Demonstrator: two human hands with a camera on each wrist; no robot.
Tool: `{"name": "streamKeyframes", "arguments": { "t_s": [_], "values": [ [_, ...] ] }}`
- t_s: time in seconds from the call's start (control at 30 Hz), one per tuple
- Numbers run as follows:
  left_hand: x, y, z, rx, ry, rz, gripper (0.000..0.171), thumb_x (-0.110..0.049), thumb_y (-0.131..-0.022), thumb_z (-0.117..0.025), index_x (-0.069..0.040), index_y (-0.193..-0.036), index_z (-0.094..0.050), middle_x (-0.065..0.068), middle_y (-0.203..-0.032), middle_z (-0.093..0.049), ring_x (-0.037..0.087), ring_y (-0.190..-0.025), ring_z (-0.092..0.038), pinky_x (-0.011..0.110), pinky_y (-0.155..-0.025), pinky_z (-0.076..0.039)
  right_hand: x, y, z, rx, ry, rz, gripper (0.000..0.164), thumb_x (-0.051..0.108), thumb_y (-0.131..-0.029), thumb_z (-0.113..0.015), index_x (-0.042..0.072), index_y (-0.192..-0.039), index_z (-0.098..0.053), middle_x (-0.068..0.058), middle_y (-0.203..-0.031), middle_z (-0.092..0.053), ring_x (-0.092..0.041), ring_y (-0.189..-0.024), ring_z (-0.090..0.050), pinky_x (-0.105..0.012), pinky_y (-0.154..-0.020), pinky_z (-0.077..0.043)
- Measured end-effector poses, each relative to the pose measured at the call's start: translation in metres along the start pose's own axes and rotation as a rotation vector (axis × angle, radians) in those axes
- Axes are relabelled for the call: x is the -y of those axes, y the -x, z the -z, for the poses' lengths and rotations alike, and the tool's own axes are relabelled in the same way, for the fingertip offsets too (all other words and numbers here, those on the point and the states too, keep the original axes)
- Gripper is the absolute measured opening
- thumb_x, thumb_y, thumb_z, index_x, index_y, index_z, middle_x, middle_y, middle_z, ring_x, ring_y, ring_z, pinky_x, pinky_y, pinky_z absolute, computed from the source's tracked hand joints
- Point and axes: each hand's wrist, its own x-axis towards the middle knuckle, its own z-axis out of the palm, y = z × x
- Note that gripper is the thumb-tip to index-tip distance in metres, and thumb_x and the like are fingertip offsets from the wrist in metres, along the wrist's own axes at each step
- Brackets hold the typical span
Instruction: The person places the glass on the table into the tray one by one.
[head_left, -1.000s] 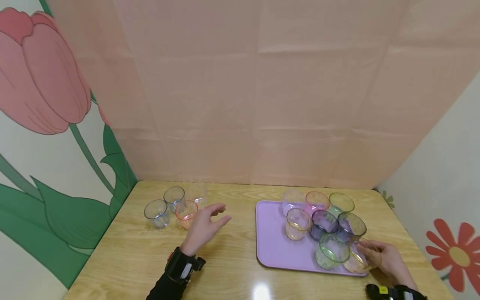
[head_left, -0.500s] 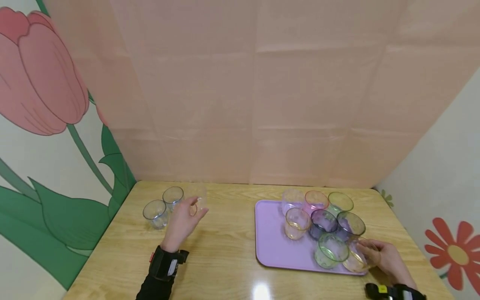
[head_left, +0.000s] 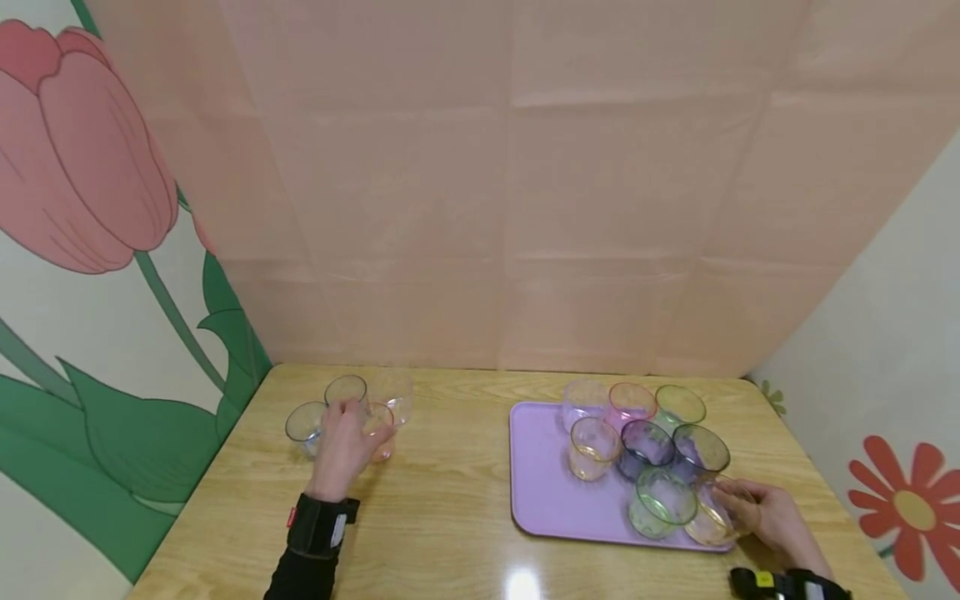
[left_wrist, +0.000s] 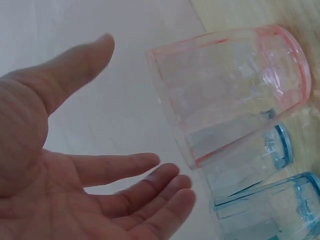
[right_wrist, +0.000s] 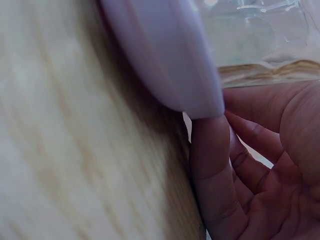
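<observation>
At the left, my left hand [head_left: 339, 450] reaches over a small group of glasses. In the left wrist view its thumb and fingers are spread apart, short of a red-rimmed glass [left_wrist: 230, 90] that lies beyond them. Two blue-rimmed glasses [head_left: 303, 427] and a clear glass [head_left: 399, 397] stand around it. At the right, my right hand [head_left: 772, 518] holds an amber-rimmed glass [head_left: 707, 525] at the near right corner of a purple tray [head_left: 547, 504]. In the right wrist view, one finger touches the tray's edge while the thumb lies along the glass.
Several more coloured glasses share the tray, among them a green glass [head_left: 660, 507] next to the held one, a dark purple glass [head_left: 643, 454] and a yellow glass [head_left: 592, 454]. A pinkish sheet [head_left: 510, 208] rises behind the wooden table [head_left: 442, 517].
My left hand has moved left, from beside the red-rimmed glass to over the space between it and the blue-rimmed glasses. The right hand and the tray stay where they were.
</observation>
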Motion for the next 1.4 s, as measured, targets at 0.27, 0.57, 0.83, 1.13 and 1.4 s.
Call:
{"name": "streamKeyframes", "arguments": {
  "t_s": [0.27, 0.57, 0.83, 1.13, 1.4],
  "values": [
    [0.01, 0.002, -0.008, 0.013, -0.064, -0.035, 0.076, -0.033, -0.078, -0.082, 0.014, -0.128, -0.048, 0.038, -0.121, -0.052, 0.051, -0.113, -0.053, 0.058, -0.09, -0.048, -0.001, 0.002, 0.0, 0.015, -0.009, 0.034, 0.066, 0.055, -0.085, -0.069, -0.003, -0.117, -0.068, -0.016, -0.112, -0.068, -0.018, -0.09, -0.055, -0.024, -0.068, -0.044],
    [0.015, -0.002, -0.015, 0.047, -0.007, 0.008, 0.07, -0.024, -0.078, -0.081, 0.013, -0.129, -0.048, 0.035, -0.121, -0.054, 0.048, -0.112, -0.056, 0.057, -0.09, -0.049, -0.002, 0.001, 0.001, 0.006, 0.007, 0.048, 0.066, 0.056, -0.086, -0.068, -0.002, -0.118, -0.067, -0.018, -0.114, -0.068, -0.017, -0.092, -0.056, -0.023, -0.069, -0.044],
    [0.019, -0.006, -0.018, 0.05, 0.08, 0.041, 0.071, -0.022, -0.076, -0.082, 0.012, -0.126, -0.044, 0.034, -0.115, -0.057, 0.046, -0.108, -0.058, 0.055, -0.088, -0.05, -0.002, 0.0, 0.001, 0.016, -0.046, 0.04, 0.063, 0.051, -0.086, -0.07, -0.003, -0.117, -0.067, -0.015, -0.111, -0.069, -0.016, -0.09, -0.055, -0.024, -0.067, -0.046],
    [0.022, -0.007, -0.018, 0.094, 0.108, 0.088, 0.075, -0.022, -0.072, -0.083, 0.01, -0.126, -0.042, 0.032, -0.109, -0.063, 0.038, -0.097, -0.063, 0.046, -0.075, -0.053, -0.003, 0.002, -0.001, 0.023, -0.059, 0.055, 0.059, 0.048, -0.088, -0.069, -0.005, -0.116, -0.067, -0.012, -0.109, -0.07, -0.01, -0.087, -0.054, -0.022, -0.068, -0.046],
    [0.015, -0.009, -0.013, 0.12, 0.137, 0.077, 0.081, -0.025, -0.072, -0.082, 0.001, -0.135, -0.041, 0.028, -0.121, -0.059, 0.036, -0.103, -0.061, 0.043, -0.075, -0.052, -0.003, -0.001, 0.0, 0.028, -0.023, 0.04, 0.063, 0.053, -0.086, -0.069, -0.002, -0.116, -0.068, -0.017, -0.114, -0.068, -0.017, -0.094, -0.055, -0.023, -0.071, -0.044]
  ]
}}
